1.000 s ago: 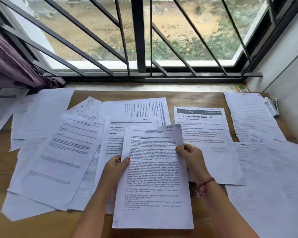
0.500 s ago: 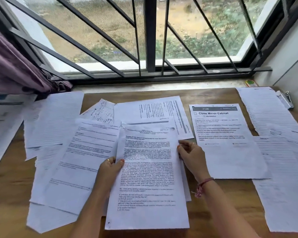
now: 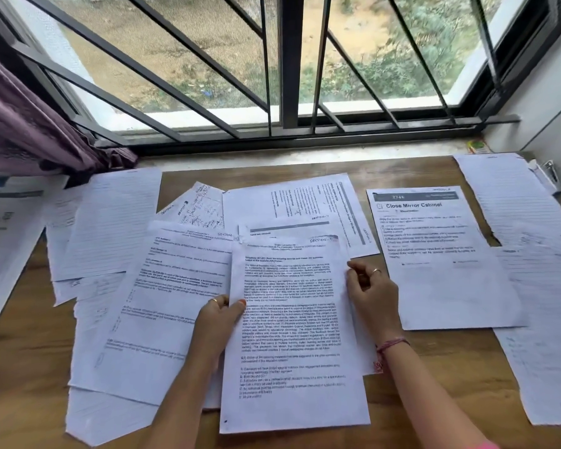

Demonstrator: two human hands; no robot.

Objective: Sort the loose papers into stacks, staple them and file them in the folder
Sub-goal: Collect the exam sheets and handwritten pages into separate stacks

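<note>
Closest to you, a white printed page full of small black text [image 3: 292,335] lies flat on the brown wooden table [image 3: 20,384]. Its bottom edge is near you and its top edge sits over other sheets. The words are too small and blurry to read.

Your left hand [image 3: 216,322] grasps the left edge of that page, thumb on top and the other fingers tucked under where you cannot see them. Your right hand [image 3: 371,293] rests at the right edge with curled fingers pinching the paper. A pink thread band [image 3: 391,346] goes round that wrist.

To the left, a white question sheet with short printed lines [image 3: 162,306] is partly covered by your left arm. More white sheets poke out under it. To the right lies a white page headed "Close Mirror Cabinet" [image 3: 434,254], and past it pale lined sheets [image 3: 512,202] run off the picture edge.

Farther back, a small metal clip thing [image 3: 548,171] sits by the wall, too hidden to name. A purple curtain [image 3: 30,131] hangs on the left, and black window bars [image 3: 292,66] stand at the far end.
</note>
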